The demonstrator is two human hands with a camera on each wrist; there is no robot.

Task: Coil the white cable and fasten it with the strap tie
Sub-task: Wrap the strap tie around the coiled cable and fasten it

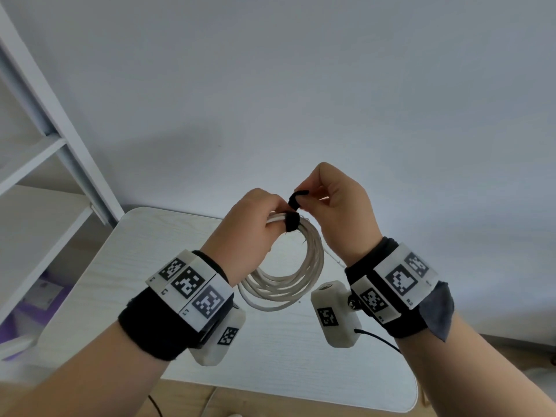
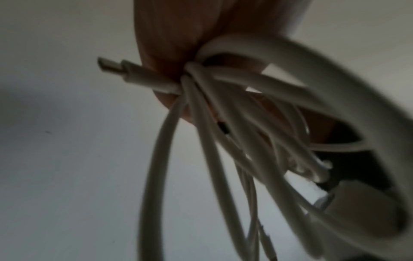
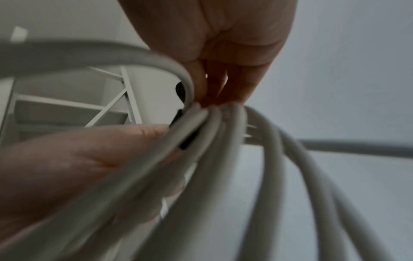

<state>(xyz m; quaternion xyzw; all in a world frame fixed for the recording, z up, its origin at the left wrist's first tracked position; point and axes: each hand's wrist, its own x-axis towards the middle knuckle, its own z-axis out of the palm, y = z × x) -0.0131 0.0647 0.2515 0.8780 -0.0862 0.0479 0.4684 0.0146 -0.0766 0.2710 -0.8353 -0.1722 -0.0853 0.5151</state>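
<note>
The white cable (image 1: 288, 284) hangs as a coil of several loops in the air above the table. My left hand (image 1: 255, 218) grips the top of the coil, its fingers curled round the bunched strands. A black strap tie (image 1: 292, 221) is wrapped round the strands beside those fingers. My right hand (image 1: 313, 197) pinches the strap's free end (image 1: 296, 198) just above the coil. In the left wrist view the cable (image 2: 223, 141) fans out from my left hand (image 2: 178, 53), and one plug end (image 2: 116, 68) sticks out to the left. The right wrist view shows the blurred cable (image 3: 201, 141) and a sliver of strap (image 3: 187, 141).
A pale wood-grain table (image 1: 150, 266) with rounded corners lies below my hands. A white shelf unit (image 1: 60, 145) stands at the left against a plain wall. A thin dark lead (image 1: 379, 338) runs from the right wrist camera.
</note>
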